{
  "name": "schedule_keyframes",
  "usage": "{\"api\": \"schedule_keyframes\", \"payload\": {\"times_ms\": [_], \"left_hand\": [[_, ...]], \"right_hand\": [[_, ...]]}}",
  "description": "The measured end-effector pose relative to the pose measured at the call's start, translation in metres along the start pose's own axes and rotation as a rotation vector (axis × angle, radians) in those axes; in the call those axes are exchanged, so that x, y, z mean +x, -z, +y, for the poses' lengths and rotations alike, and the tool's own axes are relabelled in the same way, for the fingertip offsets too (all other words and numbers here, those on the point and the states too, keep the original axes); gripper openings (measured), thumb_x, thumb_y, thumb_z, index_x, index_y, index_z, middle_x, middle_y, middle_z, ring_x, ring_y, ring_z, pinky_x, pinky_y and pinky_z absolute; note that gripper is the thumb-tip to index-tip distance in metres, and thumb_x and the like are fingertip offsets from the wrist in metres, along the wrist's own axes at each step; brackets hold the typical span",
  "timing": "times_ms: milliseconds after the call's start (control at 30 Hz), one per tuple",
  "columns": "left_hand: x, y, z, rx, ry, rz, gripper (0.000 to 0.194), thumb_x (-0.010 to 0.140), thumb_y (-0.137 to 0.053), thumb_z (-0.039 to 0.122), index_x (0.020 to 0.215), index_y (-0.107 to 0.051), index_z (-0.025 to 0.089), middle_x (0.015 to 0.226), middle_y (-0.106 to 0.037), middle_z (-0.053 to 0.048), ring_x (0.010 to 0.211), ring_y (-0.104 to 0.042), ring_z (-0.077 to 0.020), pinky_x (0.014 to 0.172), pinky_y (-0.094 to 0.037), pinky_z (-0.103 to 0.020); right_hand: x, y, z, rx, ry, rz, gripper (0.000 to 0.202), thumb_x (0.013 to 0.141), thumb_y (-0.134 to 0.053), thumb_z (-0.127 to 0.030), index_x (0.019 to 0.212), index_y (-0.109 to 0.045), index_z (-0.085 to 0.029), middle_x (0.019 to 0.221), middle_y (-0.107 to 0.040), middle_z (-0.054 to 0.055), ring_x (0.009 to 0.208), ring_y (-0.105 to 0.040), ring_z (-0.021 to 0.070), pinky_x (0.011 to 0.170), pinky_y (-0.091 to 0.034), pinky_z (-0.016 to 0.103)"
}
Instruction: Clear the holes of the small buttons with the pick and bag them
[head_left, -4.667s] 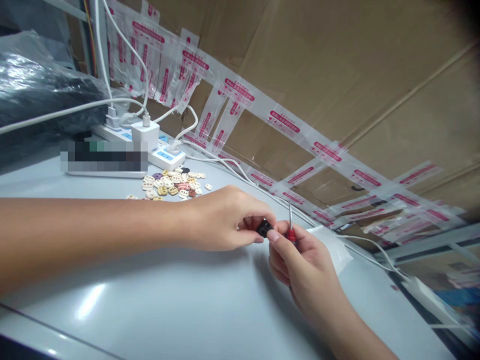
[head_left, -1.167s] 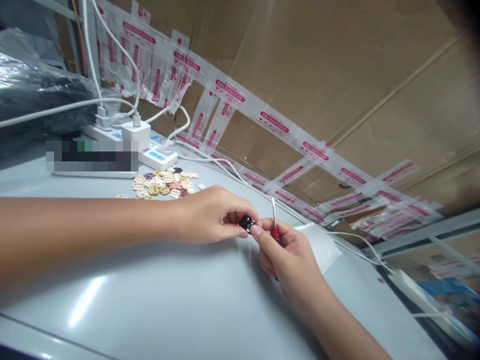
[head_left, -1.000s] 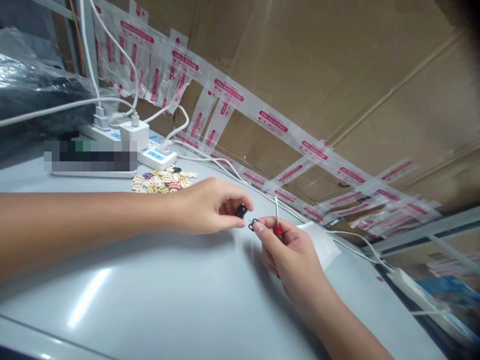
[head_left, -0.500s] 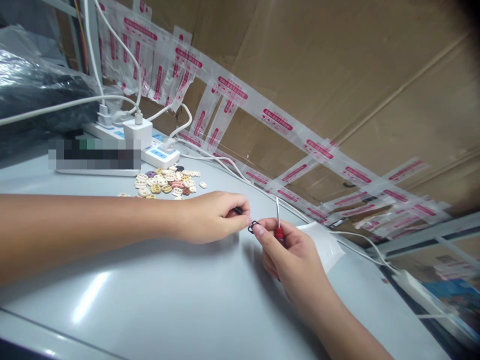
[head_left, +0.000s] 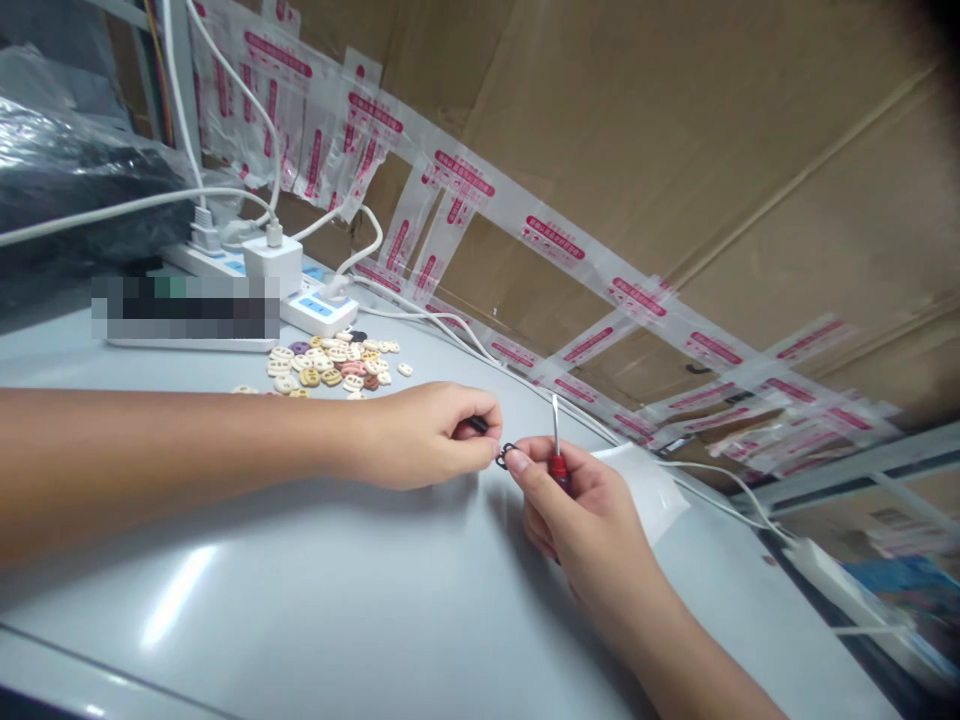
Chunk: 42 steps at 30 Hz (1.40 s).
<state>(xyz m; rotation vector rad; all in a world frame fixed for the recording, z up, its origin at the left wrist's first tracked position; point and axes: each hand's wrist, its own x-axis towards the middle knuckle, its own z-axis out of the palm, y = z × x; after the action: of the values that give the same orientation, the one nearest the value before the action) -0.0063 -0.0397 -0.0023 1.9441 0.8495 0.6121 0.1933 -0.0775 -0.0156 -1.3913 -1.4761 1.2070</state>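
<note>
We judged work partway — pieces apart, unjoined. Our left hand (head_left: 420, 437) curled round a dark piece (head_left: 475, 424); our right hand (head_left: 577, 508) pinched a black looped piece (head_left: 502, 458) — between the hands, near-right of the buttons (head_left: 352, 368) — and clasped a red screwdriver (head_left: 559, 468).

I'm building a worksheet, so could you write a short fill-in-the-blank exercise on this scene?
1. The right hand holds a red-collared ____.
2. The left hand holds a piece coloured ____.
3. Printed tape runs across brown ____.
4. The beads lie nearer the ____ hand.

Missing words: screwdriver; black; cardboard; left.
</note>
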Motion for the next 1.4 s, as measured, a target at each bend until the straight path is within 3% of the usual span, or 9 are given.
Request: {"api": "schedule_keyframes", "payload": {"times_ms": [1400], "left_hand": [[0.0020,0.0009,0.0016,-0.057,0.079,0.032,0.023,0.079,-0.065,0.041,0.086,-0.063,0.019,0.064,-0.046,0.006,0.057,-0.038,-0.0093,0.052,-0.031,-0.022]], "right_hand": [[-0.0047,0.0015,-0.0010,-0.138,0.093,0.077,0.036,0.082,-0.069,-0.053,0.083,-0.064,-0.018,0.051,-0.033,-0.007,0.046,-0.026,0.0079,0.042,-0.020,0.023]]}}
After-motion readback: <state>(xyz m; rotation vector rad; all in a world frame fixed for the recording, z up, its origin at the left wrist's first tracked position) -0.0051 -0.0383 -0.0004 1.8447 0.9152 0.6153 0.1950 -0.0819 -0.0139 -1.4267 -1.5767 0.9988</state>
